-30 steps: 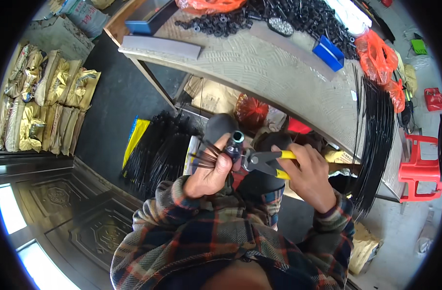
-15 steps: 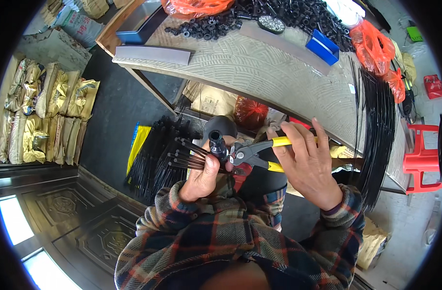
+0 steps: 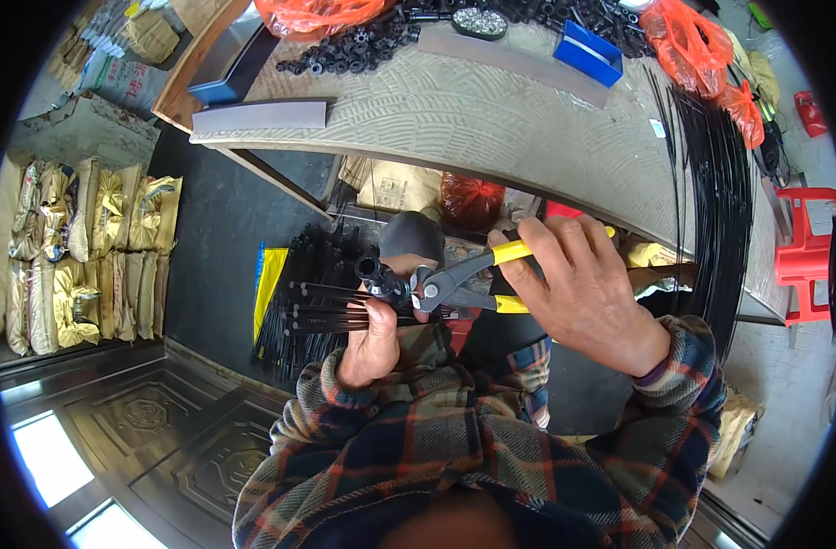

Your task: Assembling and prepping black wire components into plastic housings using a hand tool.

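My left hand is closed around a bundle of thin black rods that stick out to the left, with a small black tubular fitting at the thumb. My right hand grips pliers with yellow handles; their grey jaws sit right against the fitting by my left thumb. Both hands are held in front of my chest, below the edge of the wooden workbench. My sleeves are plaid.
On the bench lie a heap of black fittings, a grey flat bar, a blue box and orange bags. Long black rods hang off its right end. More black rods lie on the floor; sacks left, red stool right.
Both hands have shifted slightly left and down together. The plier jaws have closed in on the black fitting at my left thumb; the rod bundle stays in my left hand.
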A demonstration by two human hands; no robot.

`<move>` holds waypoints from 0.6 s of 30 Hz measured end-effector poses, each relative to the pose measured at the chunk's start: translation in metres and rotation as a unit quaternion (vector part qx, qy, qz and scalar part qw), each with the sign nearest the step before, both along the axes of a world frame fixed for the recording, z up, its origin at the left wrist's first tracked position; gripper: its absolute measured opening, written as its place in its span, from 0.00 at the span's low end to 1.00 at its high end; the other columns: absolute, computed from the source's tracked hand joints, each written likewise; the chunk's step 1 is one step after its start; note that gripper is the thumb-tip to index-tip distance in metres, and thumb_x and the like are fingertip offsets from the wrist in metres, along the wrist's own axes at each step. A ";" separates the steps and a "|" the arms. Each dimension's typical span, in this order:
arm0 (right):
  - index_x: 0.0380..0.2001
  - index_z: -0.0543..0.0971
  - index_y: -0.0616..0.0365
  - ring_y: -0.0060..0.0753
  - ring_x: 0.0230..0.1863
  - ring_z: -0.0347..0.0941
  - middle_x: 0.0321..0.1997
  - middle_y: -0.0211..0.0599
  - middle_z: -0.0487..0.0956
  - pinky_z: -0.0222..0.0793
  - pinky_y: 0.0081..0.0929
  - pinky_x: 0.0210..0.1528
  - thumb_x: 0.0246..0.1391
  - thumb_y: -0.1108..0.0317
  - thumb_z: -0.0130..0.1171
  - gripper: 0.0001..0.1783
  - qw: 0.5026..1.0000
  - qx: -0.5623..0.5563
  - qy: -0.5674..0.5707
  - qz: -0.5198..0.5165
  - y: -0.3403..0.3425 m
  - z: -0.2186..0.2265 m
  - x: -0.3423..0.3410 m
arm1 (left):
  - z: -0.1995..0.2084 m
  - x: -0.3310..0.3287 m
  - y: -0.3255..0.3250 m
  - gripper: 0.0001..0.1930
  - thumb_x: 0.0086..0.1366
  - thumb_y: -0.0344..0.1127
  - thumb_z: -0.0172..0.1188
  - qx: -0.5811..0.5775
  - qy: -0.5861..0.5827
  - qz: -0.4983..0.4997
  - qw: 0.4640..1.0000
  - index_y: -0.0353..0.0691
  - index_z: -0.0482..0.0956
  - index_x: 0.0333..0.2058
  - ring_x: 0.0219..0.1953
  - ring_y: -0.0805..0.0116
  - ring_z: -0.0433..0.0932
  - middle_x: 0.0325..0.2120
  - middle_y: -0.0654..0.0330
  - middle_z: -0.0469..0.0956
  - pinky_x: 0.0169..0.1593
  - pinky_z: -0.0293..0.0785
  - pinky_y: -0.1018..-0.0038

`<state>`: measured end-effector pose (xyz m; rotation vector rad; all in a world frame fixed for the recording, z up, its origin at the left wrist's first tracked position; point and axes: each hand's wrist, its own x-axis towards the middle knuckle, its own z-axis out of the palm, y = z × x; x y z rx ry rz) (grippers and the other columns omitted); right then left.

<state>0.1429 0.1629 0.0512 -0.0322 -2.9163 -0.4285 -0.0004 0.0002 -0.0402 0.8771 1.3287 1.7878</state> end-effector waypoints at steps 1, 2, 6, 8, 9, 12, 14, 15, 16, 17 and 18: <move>0.43 0.71 0.60 0.41 0.40 0.65 0.43 0.43 0.64 0.65 0.37 0.43 0.43 0.68 0.52 0.19 1.000 -0.003 -0.007 0.011 0.001 0.000 0.001 | -0.001 0.001 -0.001 0.38 0.59 0.66 0.36 0.003 0.017 0.000 1.000 0.30 0.67 0.46 0.27 0.79 0.67 0.28 0.64 0.69 0.34 0.65 0.80; 0.40 0.72 0.61 0.40 0.38 0.65 0.43 0.44 0.65 0.66 0.36 0.40 0.43 0.68 0.52 0.18 1.000 -0.006 -0.013 0.022 0.002 0.000 0.002 | -0.001 0.001 -0.001 0.38 0.60 0.66 0.37 0.006 0.033 -0.001 0.999 0.30 0.67 0.46 0.27 0.79 0.67 0.28 0.64 0.69 0.34 0.65 0.80; 0.35 0.71 0.60 0.39 0.36 0.65 0.40 0.43 0.65 0.65 0.33 0.37 0.41 0.69 0.52 0.14 0.995 -0.044 -0.077 0.045 0.008 0.003 0.002 | 0.010 0.003 -0.002 0.37 0.61 0.63 0.39 -0.008 0.054 -0.007 0.999 0.30 0.64 0.50 0.28 0.78 0.67 0.28 0.62 0.69 0.34 0.65 0.80; 0.32 0.71 0.60 0.39 0.35 0.65 0.36 0.41 0.64 0.65 0.32 0.35 0.38 0.71 0.54 0.12 0.977 -0.164 -0.127 0.047 0.009 -0.002 0.005 | 0.008 0.002 -0.002 0.37 0.61 0.63 0.40 -0.008 0.056 -0.017 0.998 0.30 0.64 0.50 0.28 0.78 0.67 0.28 0.62 0.69 0.34 0.65 0.80; 0.32 0.71 0.60 0.39 0.35 0.65 0.36 0.41 0.64 0.65 0.32 0.35 0.38 0.71 0.54 0.12 0.977 -0.165 -0.127 0.047 0.010 -0.004 0.007 | 0.007 0.002 -0.003 0.37 0.61 0.63 0.40 -0.008 0.058 -0.026 0.998 0.30 0.64 0.50 0.28 0.78 0.67 0.28 0.62 0.69 0.34 0.65 0.80; 0.32 0.71 0.60 0.40 0.36 0.65 0.34 0.39 0.62 0.65 0.32 0.36 0.34 0.75 0.56 0.15 0.958 -0.257 -0.122 0.040 0.004 -0.010 0.012 | 0.008 0.001 -0.003 0.37 0.60 0.63 0.39 -0.013 0.042 -0.044 0.998 0.30 0.64 0.50 0.29 0.78 0.67 0.29 0.62 0.70 0.34 0.65 0.80; 0.34 0.71 0.61 0.41 0.38 0.66 0.38 0.40 0.64 0.65 0.31 0.37 0.32 0.79 0.56 0.19 0.948 -0.303 -0.098 0.026 0.006 -0.010 0.013 | 0.009 -0.001 0.003 0.38 0.60 0.64 0.39 -0.017 0.012 -0.061 0.998 0.31 0.65 0.50 0.30 0.78 0.67 0.30 0.62 0.71 0.36 0.65 0.79; 0.34 0.71 0.61 0.41 0.38 0.66 0.38 0.40 0.64 0.65 0.31 0.37 0.32 0.79 0.56 0.19 0.948 -0.300 -0.098 0.026 0.009 -0.008 0.012 | 0.010 -0.003 0.005 0.38 0.60 0.64 0.39 -0.014 0.012 -0.060 0.998 0.31 0.65 0.50 0.30 0.78 0.67 0.30 0.62 0.71 0.36 0.65 0.79; 0.36 0.70 0.61 0.42 0.40 0.66 0.41 0.41 0.64 0.64 0.30 0.38 0.34 0.80 0.55 0.20 0.942 -0.320 -0.086 0.046 0.011 -0.004 0.012 | 0.010 -0.005 0.006 0.38 0.60 0.64 0.39 -0.011 -0.017 -0.090 0.996 0.31 0.65 0.50 0.30 0.78 0.67 0.30 0.62 0.71 0.36 0.64 0.79; 0.39 0.68 0.61 0.43 0.42 0.66 0.43 0.42 0.64 0.64 0.30 0.39 0.35 0.81 0.54 0.21 0.935 -0.340 -0.074 0.065 0.014 -0.003 0.013 | 0.011 -0.006 0.008 0.38 0.60 0.65 0.39 -0.009 -0.046 -0.120 0.992 0.30 0.65 0.50 0.30 0.78 0.67 0.30 0.62 0.71 0.37 0.64 0.79; 0.39 0.68 0.61 0.43 0.42 0.66 0.43 0.42 0.64 0.64 0.30 0.39 0.35 0.81 0.54 0.21 0.935 -0.341 -0.073 0.065 0.020 -0.005 0.015 | 0.012 -0.006 0.012 0.37 0.60 0.65 0.39 0.000 -0.038 -0.109 0.993 0.31 0.68 0.47 0.29 0.77 0.67 0.28 0.62 0.70 0.37 0.64 0.76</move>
